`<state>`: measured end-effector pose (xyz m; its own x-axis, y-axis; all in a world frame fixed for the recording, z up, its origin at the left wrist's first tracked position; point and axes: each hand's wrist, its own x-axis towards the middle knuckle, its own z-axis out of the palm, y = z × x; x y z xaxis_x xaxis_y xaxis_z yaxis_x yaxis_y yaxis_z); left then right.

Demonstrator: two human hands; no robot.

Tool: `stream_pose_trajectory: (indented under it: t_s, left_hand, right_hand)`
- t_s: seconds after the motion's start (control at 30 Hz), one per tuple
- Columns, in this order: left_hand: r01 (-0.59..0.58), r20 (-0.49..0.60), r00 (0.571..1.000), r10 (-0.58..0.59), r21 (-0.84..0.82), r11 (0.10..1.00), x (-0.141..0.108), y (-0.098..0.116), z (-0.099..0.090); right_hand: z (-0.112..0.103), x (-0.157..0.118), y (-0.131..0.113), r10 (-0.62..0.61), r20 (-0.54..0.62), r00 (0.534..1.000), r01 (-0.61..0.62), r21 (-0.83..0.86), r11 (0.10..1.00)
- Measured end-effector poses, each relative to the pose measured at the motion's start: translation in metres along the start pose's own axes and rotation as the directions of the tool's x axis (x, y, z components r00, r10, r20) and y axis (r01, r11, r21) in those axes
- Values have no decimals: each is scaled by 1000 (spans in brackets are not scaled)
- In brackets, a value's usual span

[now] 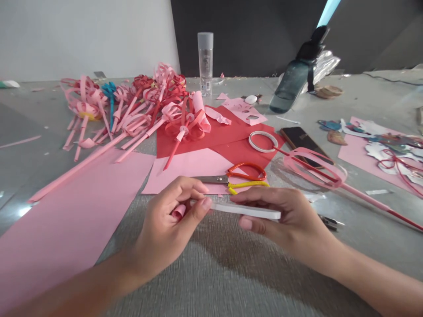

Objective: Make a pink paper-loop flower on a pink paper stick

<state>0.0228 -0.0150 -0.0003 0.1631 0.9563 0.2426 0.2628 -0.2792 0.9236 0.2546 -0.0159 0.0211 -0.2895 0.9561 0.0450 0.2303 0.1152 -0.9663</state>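
My right hand (284, 220) grips a thin roll of white tape (247, 210), seen edge-on, between thumb and fingers. At the roll's left end my left hand (175, 220) is closed, thumb against fingertips, where it meets the tape. Inside its curled fingers sits a rolled pink paper strip (179, 212); most of it is hidden. Just beyond both hands lie scissors (224, 179) with one red and one yellow handle, partly on a pink paper sheet (185, 163). A second tape roll (263, 141) rests on red paper (228, 132).
Paper flowers on rolled stems (132, 105) are heaped at back left. A large pink sheet (89, 211) covers the left side. A clear bottle (205, 64) and a tilted dark bottle (292, 79) stand behind. On the right are a phone (304, 145) and a pink paper loop on a stick (343, 176).
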Motion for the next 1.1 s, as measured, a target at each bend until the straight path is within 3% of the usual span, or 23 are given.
stream_pose_trajectory:
  t_s: [0.13, 0.23, 0.4, 0.5, 0.6, 0.7, 0.8, 0.97, 1.1]
  left_hand:
    - [-144, 11, 990, 144, 137, 980, -3, 0, -1]
    - [-232, 54, 973, 225, 200, 952, -5, 3, -1]
    - [-333, 196, 931, 308, 109, 937, -1, 2, -1]
    - [-384, 239, 898, 369, 20, 923, 1, -2, -1]
    - [-380, 260, 895, 362, 21, 925, 1, -2, -1]
    - [-374, 253, 903, 346, 69, 925, -1, 0, -2]
    - [-354, 226, 919, 323, 116, 928, -2, 2, -2]
    - [-243, 141, 963, 229, 96, 965, -3, 0, -1]
    - [-178, 142, 976, 163, 99, 979, 1, 1, -2]
  right_hand:
    - [1, 0, -1, 74, 58, 996, -79, 106, 991]
    - [2, 0, -3, 56, 51, 997, -58, 45, 997]
    - [1, -2, -2, -146, 61, 987, 154, -177, 972]
    - [-1, -4, 1, -301, 86, 950, 312, -229, 922]
    - [-1, -4, 3, -363, 83, 928, 372, -251, 894]
    - [-1, -3, 3, -338, 55, 940, 339, -285, 897]
    - [-1, -3, 2, -225, 13, 974, 220, -270, 937]
    - [-1, -2, 2, -19, -9, 1000, 19, 2, 1000]
    - [-2, 3, -1, -3, -40, 999, 10, 168, 986]
